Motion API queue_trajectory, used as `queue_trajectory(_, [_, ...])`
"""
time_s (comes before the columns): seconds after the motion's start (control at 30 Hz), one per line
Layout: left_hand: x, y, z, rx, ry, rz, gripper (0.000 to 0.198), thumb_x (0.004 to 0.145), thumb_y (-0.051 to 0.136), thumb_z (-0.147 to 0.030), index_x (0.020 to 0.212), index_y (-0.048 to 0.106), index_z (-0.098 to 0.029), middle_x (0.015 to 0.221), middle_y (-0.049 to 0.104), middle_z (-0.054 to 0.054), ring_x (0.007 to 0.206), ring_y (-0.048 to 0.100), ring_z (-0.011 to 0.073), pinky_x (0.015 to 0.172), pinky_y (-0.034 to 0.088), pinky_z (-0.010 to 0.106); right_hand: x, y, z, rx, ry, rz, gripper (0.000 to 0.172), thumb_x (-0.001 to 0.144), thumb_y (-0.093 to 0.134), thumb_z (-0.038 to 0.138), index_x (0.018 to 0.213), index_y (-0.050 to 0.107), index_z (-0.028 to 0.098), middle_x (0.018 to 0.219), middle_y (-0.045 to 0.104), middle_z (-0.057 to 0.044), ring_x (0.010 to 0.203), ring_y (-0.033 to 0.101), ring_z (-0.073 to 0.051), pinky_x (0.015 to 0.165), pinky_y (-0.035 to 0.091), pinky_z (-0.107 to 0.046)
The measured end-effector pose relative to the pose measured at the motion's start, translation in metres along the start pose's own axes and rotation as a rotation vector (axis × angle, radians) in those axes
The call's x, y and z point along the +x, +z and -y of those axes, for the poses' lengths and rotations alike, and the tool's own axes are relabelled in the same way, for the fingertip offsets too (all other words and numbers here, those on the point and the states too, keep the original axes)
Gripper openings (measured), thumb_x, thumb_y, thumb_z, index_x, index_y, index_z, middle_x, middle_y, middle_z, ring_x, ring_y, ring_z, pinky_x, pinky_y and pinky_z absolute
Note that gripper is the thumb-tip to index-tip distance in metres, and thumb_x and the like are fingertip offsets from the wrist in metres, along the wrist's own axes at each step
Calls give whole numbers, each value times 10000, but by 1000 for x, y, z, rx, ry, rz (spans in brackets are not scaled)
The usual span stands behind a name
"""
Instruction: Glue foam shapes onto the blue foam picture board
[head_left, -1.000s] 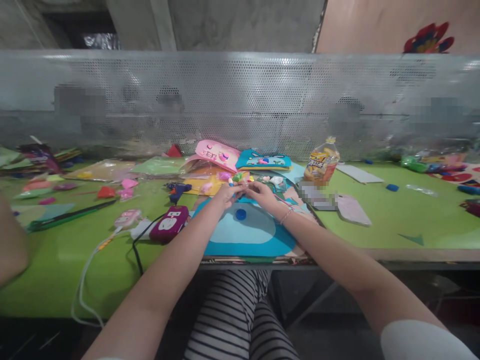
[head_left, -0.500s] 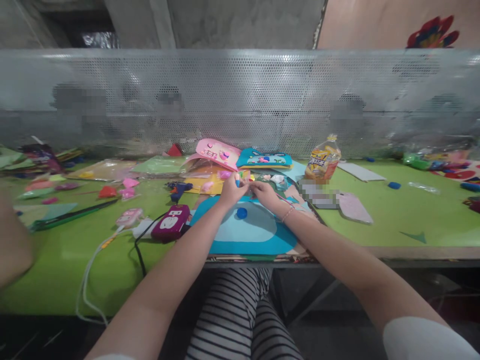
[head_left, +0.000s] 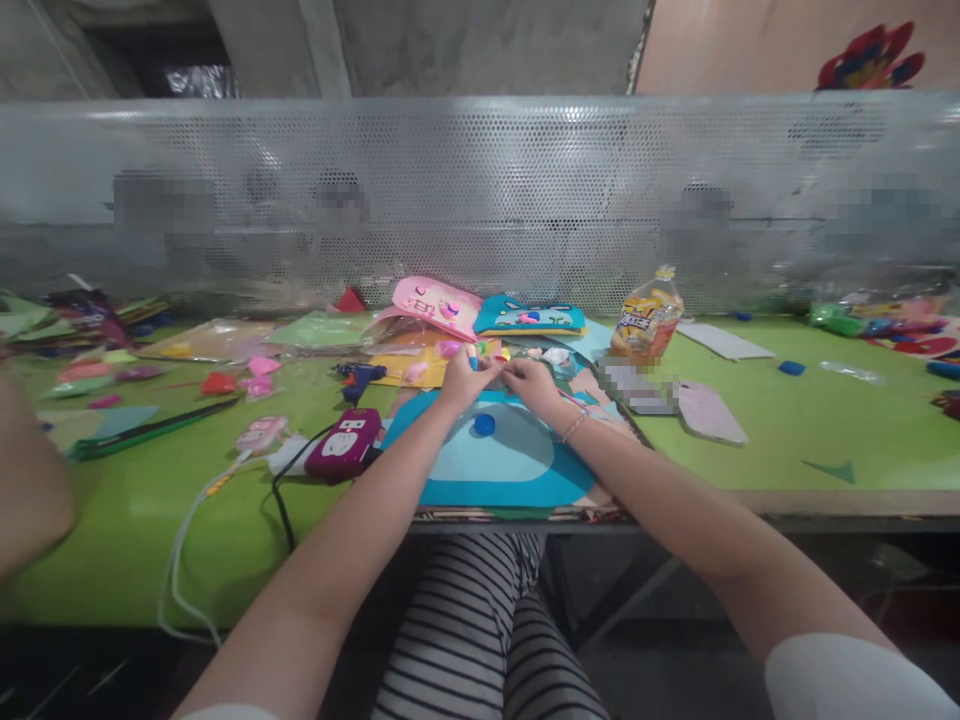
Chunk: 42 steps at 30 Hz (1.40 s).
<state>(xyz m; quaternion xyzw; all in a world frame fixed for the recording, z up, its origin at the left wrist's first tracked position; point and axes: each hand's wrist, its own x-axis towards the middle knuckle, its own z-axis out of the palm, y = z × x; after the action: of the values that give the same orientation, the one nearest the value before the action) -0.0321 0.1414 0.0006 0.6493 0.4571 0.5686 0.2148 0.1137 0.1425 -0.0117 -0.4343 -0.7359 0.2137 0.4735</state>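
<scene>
My left hand (head_left: 465, 382) and my right hand (head_left: 534, 388) meet fingertip to fingertip above the far edge of a blue sheet (head_left: 480, 490) with a light-blue panel (head_left: 517, 450). Both are closed in a pinch; what lies between the fingers is too small to name, though a bit of red shows there. Blue material wraps one finger of my left hand. On the panel below sits a round blue lump (head_left: 484, 425). Just beyond my hands lie a yellow-orange sheet (head_left: 390, 373) with small colourful pieces, and a clear bag (head_left: 559, 360).
Behind are a pink decorated piece (head_left: 435, 305) and a blue one (head_left: 529, 318). To the right stand a snack bag (head_left: 649, 318) and a pink phone (head_left: 711, 413). A purple power bank (head_left: 343, 445) with cables lies left; another person's arm (head_left: 30, 470) enters there.
My fingertips have shifted slightly, and a bit of red now shows between them. The view has moved a little; the blue sheet and lump stay in place.
</scene>
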Motion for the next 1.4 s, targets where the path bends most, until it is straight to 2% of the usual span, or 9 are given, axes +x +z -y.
queue_trajectory(0.23, [3, 1, 2, -21, -62, -43, 377, 591, 723, -300, 642, 361, -204, 574, 479, -62, 611, 520, 113, 590, 404, 222, 0, 1, 4, 35, 62, -57, 147, 736, 520, 278, 667, 575, 160, 549, 549, 20, 517, 508, -117, 510, 377, -227])
queue_trajectory(0.37, [3, 3, 3, -30, -91, -53, 336, 589, 708, -239, 643, 378, -204, 551, 465, -66, 593, 526, 114, 586, 416, 224, 1, -1, 4, -62, 31, -82, 86, 730, 523, 211, 682, 576, 163, 568, 554, 17, 537, 507, -118, 527, 375, -228])
queue_trajectory(0.67, [3, 4, 4, -96, -106, 32, 276, 570, 633, -103, 617, 377, -196, 530, 424, -80, 536, 472, 89, 562, 395, 210, 3, -6, 0, -242, -451, -52, 186, 726, 435, 64, 713, 586, 171, 787, 574, -63, 755, 541, -166, 715, 445, -288])
queue_trajectory(0.77, [2, 3, 3, -93, -90, 59, 249, 583, 591, -87, 613, 370, -197, 530, 416, -77, 520, 446, 86, 542, 374, 209, 4, -3, -4, -245, -506, -9, 246, 748, 415, 46, 734, 633, 161, 819, 595, -82, 811, 563, -180, 787, 451, -312])
queue_trajectory(0.97, [0, 2, 2, -18, -15, 99, 211, 605, 559, -101, 610, 369, -194, 547, 405, -72, 521, 417, 83, 529, 349, 210, 0, 0, -5, -341, -482, 161, 326, 762, 403, 16, 935, 652, 135, 899, 618, -109, 853, 582, -192, 811, 462, -315])
queue_trajectory(1.07, [-2, 1, 0, -43, -7, 118, 199, 609, 558, -110, 620, 379, -196, 546, 406, -73, 512, 414, 81, 522, 350, 210, -1, 2, -4, -343, -461, 170, 335, 788, 398, 27, 1026, 616, 119, 936, 625, -123, 891, 584, -196, 818, 459, -315])
queue_trajectory(1.2, [-5, 3, -4, -135, -11, 127, 226, 619, 596, -157, 632, 374, -199, 563, 447, -68, 527, 450, 82, 538, 379, 212, 3, 6, -9, -226, -304, 154, 235, 806, 425, 77, 919, 625, 126, 881, 656, -96, 829, 606, -184, 778, 473, -304])
queue_trajectory(1.33, [1, 2, 0, -191, -105, -48, 282, 635, 622, -219, 634, 340, -207, 553, 461, -67, 507, 488, 90, 538, 405, 225, 9, 4, -16, 13, 31, 111, 150, 766, 484, 136, 765, 634, 133, 711, 652, -32, 641, 601, -153, 616, 498, -270])
queue_trajectory(1.4, [7, 0, 6, -213, -193, -161, 286, 631, 634, -225, 640, 348, -208, 541, 448, -71, 514, 504, 95, 548, 420, 227, 11, 1, -16, 143, 123, 98, 114, 732, 552, 186, 764, 647, 132, 682, 653, -19, 623, 600, -148, 592, 507, -266])
